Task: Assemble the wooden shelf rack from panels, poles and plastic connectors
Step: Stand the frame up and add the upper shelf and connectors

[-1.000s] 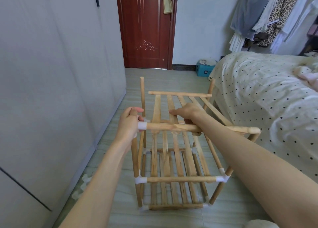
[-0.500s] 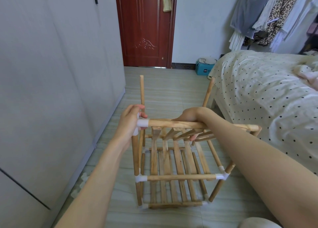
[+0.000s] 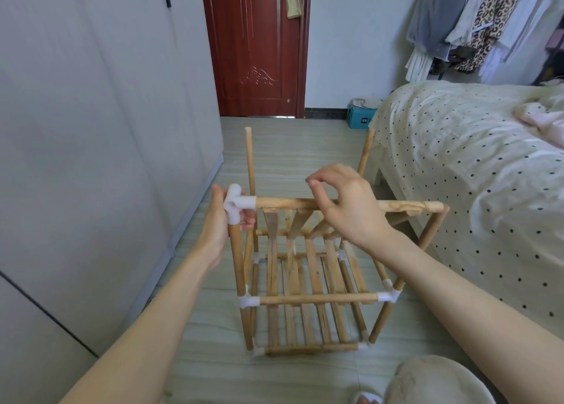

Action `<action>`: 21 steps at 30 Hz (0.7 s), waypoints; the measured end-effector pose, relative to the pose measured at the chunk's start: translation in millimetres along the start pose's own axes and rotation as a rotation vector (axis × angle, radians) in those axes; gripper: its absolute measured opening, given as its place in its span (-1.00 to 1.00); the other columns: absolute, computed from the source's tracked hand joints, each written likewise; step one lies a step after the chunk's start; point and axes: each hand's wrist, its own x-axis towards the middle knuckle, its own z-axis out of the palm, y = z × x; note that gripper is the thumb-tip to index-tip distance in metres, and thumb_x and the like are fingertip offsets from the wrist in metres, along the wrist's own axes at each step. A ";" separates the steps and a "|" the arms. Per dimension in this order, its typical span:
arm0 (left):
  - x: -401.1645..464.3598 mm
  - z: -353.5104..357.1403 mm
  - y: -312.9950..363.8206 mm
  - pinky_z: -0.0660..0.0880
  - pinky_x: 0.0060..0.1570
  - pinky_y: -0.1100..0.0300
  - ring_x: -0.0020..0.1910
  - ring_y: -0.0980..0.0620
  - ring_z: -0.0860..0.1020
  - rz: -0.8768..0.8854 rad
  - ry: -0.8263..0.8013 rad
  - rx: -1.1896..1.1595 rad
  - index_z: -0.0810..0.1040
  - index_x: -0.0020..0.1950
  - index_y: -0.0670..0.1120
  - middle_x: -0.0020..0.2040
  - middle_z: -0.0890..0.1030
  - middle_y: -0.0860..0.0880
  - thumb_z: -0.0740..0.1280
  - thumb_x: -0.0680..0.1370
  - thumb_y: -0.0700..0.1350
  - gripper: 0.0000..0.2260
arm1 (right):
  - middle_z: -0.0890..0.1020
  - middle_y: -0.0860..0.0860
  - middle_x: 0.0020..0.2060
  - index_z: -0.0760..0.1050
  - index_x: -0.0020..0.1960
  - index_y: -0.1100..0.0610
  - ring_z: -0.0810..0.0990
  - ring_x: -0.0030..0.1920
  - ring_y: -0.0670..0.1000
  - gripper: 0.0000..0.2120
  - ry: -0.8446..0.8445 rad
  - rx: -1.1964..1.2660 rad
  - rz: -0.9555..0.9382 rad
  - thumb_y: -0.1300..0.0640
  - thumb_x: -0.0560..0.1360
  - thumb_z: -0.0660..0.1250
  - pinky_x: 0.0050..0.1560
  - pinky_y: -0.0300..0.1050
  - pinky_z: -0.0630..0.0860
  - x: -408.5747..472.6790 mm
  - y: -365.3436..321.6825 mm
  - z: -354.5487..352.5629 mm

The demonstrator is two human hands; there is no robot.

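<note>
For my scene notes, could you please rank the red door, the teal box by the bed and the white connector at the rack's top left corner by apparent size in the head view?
1. Red door
2. Teal box
3. White connector, only slightly smaller though far nearer the camera, so these two are unsure.

A dark red door (image 3: 256, 46) stands ahead; a polka-dot bed (image 3: 457, 165) sits right, clothes (image 3: 482, 22) hanging above, a teal box (image 3: 360, 118) beside it.
</note>
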 end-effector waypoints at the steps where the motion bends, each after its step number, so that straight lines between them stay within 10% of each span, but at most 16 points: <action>1: -2.7 -1.7 -4.0 0.53 -0.19 0.14 -0.33 0.02 0.55 0.007 0.013 0.065 0.50 -0.01 -0.11 -0.31 0.57 -0.10 -0.13 0.65 0.12 -0.52 | 0.59 0.08 -0.09 0.60 0.02 0.21 0.52 -0.02 0.03 -0.81 0.062 -0.084 -0.074 0.16 0.55 0.25 -0.01 -0.10 0.41 -9.1 -1.1 -0.9; 4: -9.8 -9.2 -15.8 0.55 -0.13 0.17 -0.21 0.03 0.59 0.009 0.052 0.238 0.48 0.07 -0.12 -0.26 0.60 -0.09 -0.05 0.67 0.00 -0.65 | 0.54 0.09 -0.20 0.56 -0.05 0.23 0.50 -0.19 0.04 -0.79 0.119 -0.146 -0.266 0.15 0.54 0.20 -0.22 -0.06 0.42 -37.0 1.3 0.3; 7: -15.3 -19.6 -23.0 0.54 -0.27 0.28 -0.18 -0.02 0.60 -0.019 0.050 0.301 0.44 0.10 -0.18 -0.22 0.60 -0.10 0.01 0.65 -0.22 -0.78 | 0.56 0.03 -0.17 0.51 -0.03 0.16 0.57 -0.22 0.05 -0.74 -0.191 -0.107 -0.208 0.05 0.57 0.10 -0.28 0.01 0.53 -64.3 16.5 20.8; 14: -19.8 -39.5 -42.3 0.42 0.22 0.08 0.14 0.04 0.49 0.065 -0.328 0.706 0.26 0.20 0.00 0.00 0.52 0.03 0.08 0.59 -0.37 -0.69 | 0.20 0.05 0.47 0.06 0.52 -0.05 0.22 0.43 0.14 -0.46 -1.095 -0.430 0.008 -0.14 0.60 0.07 0.35 0.10 0.28 -91.3 104.4 100.8; 21: -12.6 -43.1 -51.2 0.38 0.22 0.13 0.12 0.04 0.52 0.048 -0.323 0.906 0.35 0.13 -0.03 0.03 0.56 0.03 0.23 0.59 -0.21 -0.85 | 0.11 0.06 0.50 -0.06 0.53 -0.04 0.16 0.45 0.11 -0.50 -1.083 -0.549 -0.325 -0.05 0.64 -0.01 0.28 0.10 0.32 -118.1 135.9 138.0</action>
